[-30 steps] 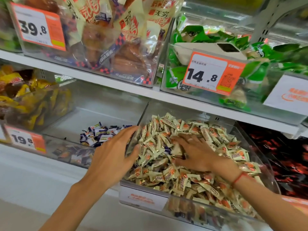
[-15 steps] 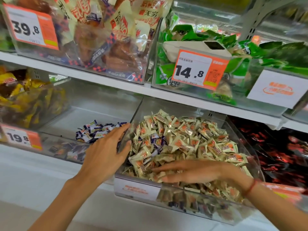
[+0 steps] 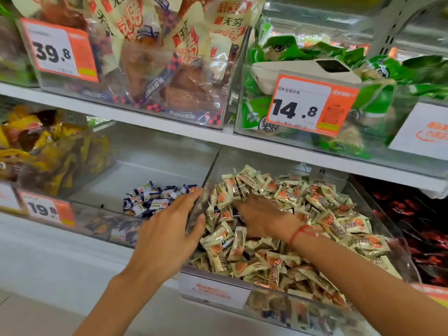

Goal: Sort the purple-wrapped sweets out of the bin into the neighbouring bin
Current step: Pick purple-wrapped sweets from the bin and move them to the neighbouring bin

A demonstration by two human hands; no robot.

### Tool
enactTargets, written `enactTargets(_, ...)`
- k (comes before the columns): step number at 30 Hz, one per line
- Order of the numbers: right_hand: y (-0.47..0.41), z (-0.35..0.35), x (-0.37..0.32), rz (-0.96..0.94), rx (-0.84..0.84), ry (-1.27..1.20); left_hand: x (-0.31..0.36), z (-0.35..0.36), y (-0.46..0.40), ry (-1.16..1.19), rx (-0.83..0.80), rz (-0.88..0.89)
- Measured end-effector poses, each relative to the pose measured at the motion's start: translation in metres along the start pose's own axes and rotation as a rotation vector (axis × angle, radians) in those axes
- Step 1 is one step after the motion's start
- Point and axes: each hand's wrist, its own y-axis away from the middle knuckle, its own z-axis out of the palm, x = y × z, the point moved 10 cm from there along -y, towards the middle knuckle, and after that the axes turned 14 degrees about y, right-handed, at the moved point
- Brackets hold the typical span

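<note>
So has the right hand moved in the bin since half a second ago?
Yes. The right hand went from the bin's front wall back up into the sweets.

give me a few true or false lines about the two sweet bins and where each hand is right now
1. The right hand reaches into the clear plastic bin of cream-and-orange wrapped sweets. True.
2. The left hand is lifting a green packet from the upper shelf. False: it rests open against the cream sweets' bin, on its left wall.
3. The purple-wrapped sweets lie in the neighbouring clear bin on the left. True.
4. The orange price tag above the cream sweets reads 39.8. False: it reads 14.8.
</note>
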Motion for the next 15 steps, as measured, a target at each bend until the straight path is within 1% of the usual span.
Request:
enactTargets(2, 0.0, -0.008, 0.003, -0.022, 0.082, -0.024, 0.0, -0.001, -0.001, -0.002, -0.001, 0.0)
enactTargets(5, 0.008, -0.014, 0.01, -0.025, 0.142, -0.198, 0.002, -0.003, -0.001, 0.002, -0.005, 0.006)
enactTargets(11, 0.041, -0.018, 0.016, -0.046, 0.204, -0.405, 0.003, -0.003, -0.001, -0.014, 0.013, 0.029)
enactTargets(13, 0.055, -0.026, 0.027, -0.036, 0.276, -0.539, 0.005, -0.004, -0.001, -0.057, 0.041, 0.067)
enactTargets(15, 0.071, -0.031, 0.044, 0.01, 0.354, -0.574, 0.017, -0.007, 0.001, -0.099, 0.09, 0.155)
